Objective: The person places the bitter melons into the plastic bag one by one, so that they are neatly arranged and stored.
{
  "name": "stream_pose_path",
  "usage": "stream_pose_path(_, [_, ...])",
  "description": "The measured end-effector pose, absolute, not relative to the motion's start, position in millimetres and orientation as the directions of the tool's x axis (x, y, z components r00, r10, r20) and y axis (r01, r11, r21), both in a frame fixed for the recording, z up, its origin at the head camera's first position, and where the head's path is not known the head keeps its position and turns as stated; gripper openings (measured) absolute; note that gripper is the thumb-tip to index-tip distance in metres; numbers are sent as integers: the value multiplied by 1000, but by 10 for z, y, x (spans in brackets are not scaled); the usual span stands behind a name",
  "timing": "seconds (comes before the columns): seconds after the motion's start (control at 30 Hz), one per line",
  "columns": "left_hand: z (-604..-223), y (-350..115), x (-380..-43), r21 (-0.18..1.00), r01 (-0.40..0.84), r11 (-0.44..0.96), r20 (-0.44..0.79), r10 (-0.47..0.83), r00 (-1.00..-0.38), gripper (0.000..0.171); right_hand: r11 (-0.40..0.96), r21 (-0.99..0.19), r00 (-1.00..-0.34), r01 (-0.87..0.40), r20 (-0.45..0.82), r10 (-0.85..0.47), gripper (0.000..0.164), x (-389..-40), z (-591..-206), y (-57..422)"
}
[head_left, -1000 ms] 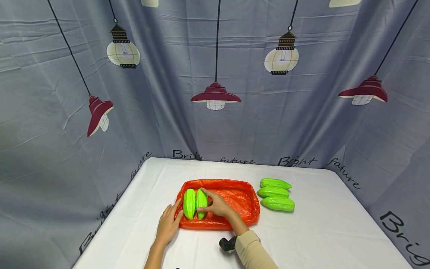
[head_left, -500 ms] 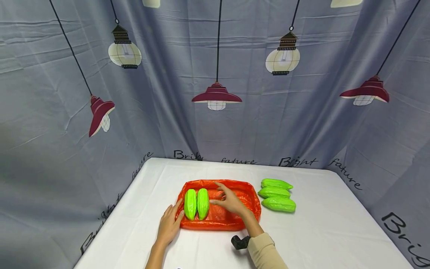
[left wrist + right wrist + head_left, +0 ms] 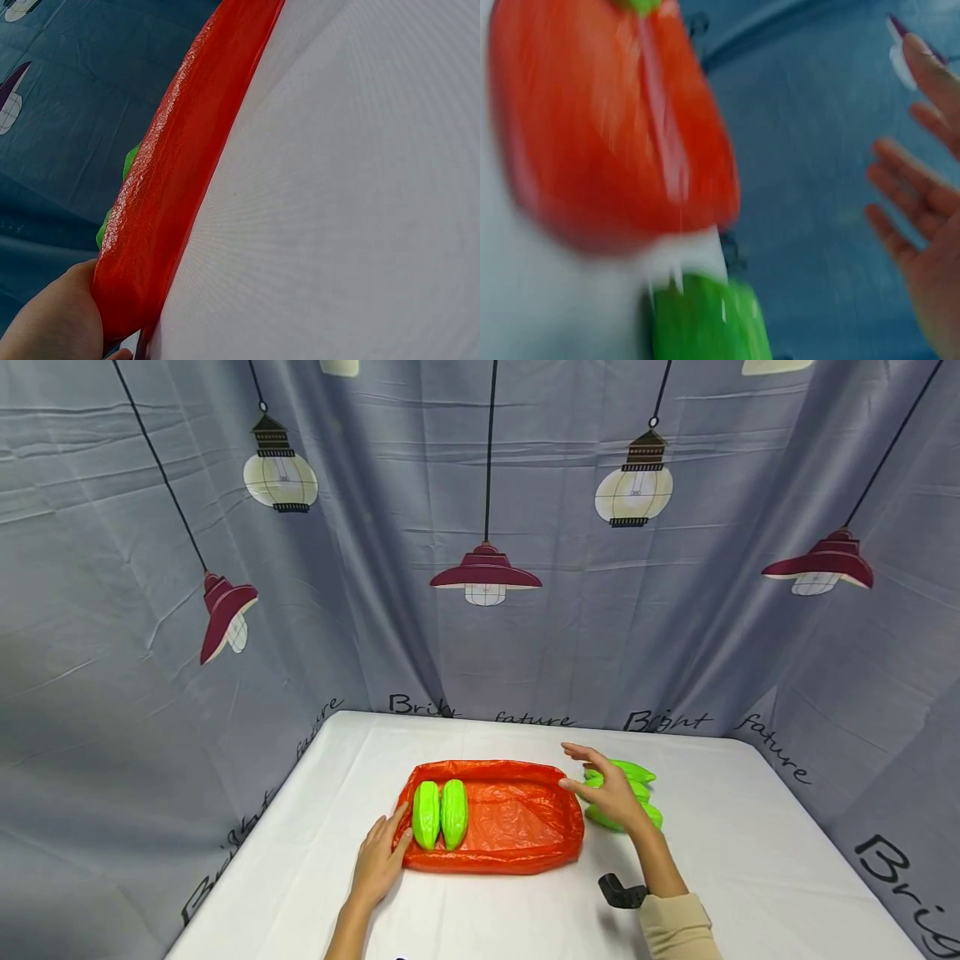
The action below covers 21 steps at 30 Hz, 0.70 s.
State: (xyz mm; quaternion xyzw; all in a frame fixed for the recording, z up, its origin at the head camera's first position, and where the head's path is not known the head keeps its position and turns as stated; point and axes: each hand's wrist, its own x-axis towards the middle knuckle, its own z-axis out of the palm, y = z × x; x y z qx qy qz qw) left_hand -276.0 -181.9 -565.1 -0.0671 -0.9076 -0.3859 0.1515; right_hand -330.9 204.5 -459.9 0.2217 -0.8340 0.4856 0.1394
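Observation:
A shallow red tray [image 3: 517,831] with a crinkled, shiny surface lies on the table. Two bright green ridged gourds [image 3: 426,815] lie side by side in its left end. My left hand [image 3: 375,862] rests at the tray's left end, fingertips and thumb touching the rim. The left wrist view shows its thumb [image 3: 60,319] against the red tray wall [image 3: 169,165]. My right hand [image 3: 611,795] is over three more green gourds [image 3: 651,815], right of the tray, and partly hides them. Its fingers are spread and hold nothing; the right wrist view is blurred.
A white cloth [image 3: 750,877] covers the table. Behind it hangs a grey-blue curtain [image 3: 525,643] printed with lamps and lettering. A black wrist device [image 3: 621,891] juts out beside my right wrist, over the cloth.
My right hand has let go of the second gourd in the tray and moved right, over the tray, to the three gourds. My left hand has stayed at the tray's left end.

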Motion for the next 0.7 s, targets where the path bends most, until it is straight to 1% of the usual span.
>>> stream_pose_path(0.13, [-5621, -1817, -2757, 678, 234, 697, 320, 6, -947, 47, 518, -681, -846, -518, 497, -193, 52, -3273, -4672, 2390])
stream_pose_path(0.33, [-5605, -1826, -2758, 672, 233, 703, 321, 7, -947, 47, 600, -656, -875, -459, 449, -178, 53, -3256, -4884, 2754])
stream_pose_path(0.53, [-5637, -1817, -2751, 666, 237, 707, 331, 6, -944, 46, 633, -649, -895, -422, 408, -179, 57, -3221, -5093, 2958])
stream_pose_path(0.7, [-5645, -1806, -2748, 668, 233, 706, 326, 4, -945, 47, 627, -669, -906, -399, 392, -158, 58, -3195, -5195, 3019])
